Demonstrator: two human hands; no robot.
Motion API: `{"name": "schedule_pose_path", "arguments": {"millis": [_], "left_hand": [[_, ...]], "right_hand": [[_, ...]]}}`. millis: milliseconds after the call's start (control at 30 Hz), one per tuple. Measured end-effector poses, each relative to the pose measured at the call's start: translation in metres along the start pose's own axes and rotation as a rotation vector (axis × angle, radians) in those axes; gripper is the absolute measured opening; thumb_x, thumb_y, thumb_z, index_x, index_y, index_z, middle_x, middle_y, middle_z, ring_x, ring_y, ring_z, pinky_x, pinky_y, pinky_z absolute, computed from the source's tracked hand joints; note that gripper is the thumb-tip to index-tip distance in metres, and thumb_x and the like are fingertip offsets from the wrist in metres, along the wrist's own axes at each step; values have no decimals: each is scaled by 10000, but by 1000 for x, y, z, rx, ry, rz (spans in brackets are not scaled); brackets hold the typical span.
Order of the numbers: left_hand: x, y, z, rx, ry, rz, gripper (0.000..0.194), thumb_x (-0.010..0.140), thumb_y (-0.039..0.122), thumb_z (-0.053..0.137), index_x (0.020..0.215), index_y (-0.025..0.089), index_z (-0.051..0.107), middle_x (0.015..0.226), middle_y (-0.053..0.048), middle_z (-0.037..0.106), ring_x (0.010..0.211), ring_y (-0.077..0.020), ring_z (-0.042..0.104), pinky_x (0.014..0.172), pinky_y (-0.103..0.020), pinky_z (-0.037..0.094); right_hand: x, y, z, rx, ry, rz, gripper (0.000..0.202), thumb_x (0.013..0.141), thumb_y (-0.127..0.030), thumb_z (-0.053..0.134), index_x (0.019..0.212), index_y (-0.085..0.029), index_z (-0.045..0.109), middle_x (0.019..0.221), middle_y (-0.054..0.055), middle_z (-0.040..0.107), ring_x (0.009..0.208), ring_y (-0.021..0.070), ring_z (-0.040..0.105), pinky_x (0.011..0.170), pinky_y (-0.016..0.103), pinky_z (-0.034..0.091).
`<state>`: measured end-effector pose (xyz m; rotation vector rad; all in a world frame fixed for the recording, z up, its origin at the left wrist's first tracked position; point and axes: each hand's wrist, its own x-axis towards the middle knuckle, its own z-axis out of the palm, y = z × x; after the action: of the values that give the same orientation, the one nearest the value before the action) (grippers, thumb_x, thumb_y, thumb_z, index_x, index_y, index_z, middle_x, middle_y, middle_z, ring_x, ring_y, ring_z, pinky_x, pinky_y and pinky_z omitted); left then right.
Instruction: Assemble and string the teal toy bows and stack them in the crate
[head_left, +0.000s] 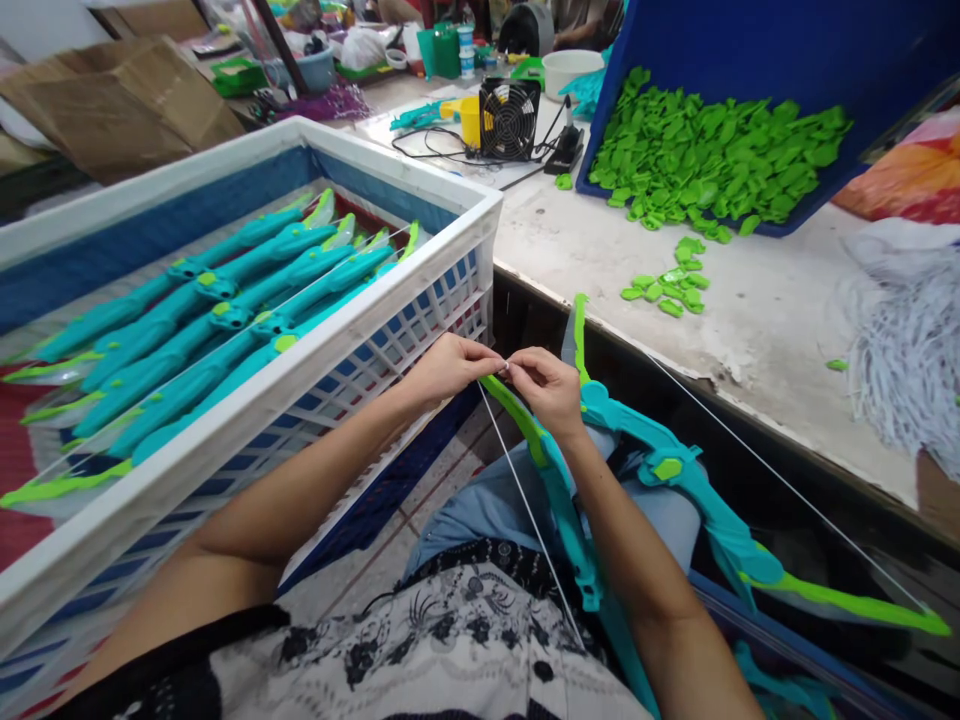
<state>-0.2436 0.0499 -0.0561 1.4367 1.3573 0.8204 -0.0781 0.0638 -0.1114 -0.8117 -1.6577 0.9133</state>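
A teal and green toy bow (555,478) lies across my lap, its green tip reaching up to my fingers. My left hand (452,368) and my right hand (549,388) meet at that tip, both closed in a pinch. Between the fingertips is a small bit of white string (517,460), which runs down from there along the bow. The fingers partly hide the knot or end. To the right, a second toy bow (671,468), strung with white string and bearing a green hexagonal piece, leans against the table edge.
On my left stands a white plastic crate (405,290) with several strung toy bows (300,265). A tilted blue bin (720,60) spills green plastic pieces (720,155) onto the white table (540,245). White strings (911,350) lie at the right; a black fan (509,118) stands behind.
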Motion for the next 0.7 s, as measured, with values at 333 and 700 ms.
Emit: {"name": "schedule_pose_path", "arguments": {"millis": [333, 700], "left_hand": [[-9, -7, 3, 315, 6, 56, 238, 740, 303, 582, 735, 126, 742, 550, 8, 623, 537, -118, 537, 483, -187, 345], [-27, -21, 8, 26, 114, 96, 312, 792, 401, 587, 966, 163, 689, 918, -77, 699, 767, -180, 643, 621, -245, 492]], "right_hand": [[-20, 3, 8, -386, 8, -261, 118, 899, -178, 434, 835, -185, 533, 818, 59, 543, 792, 162, 534, 702, 281, 446], [-39, 9, -25, -540, 51, -84, 157, 918, -235, 414, 868, -187, 555, 823, 43, 574, 767, 155, 537, 716, 272, 430]]}}
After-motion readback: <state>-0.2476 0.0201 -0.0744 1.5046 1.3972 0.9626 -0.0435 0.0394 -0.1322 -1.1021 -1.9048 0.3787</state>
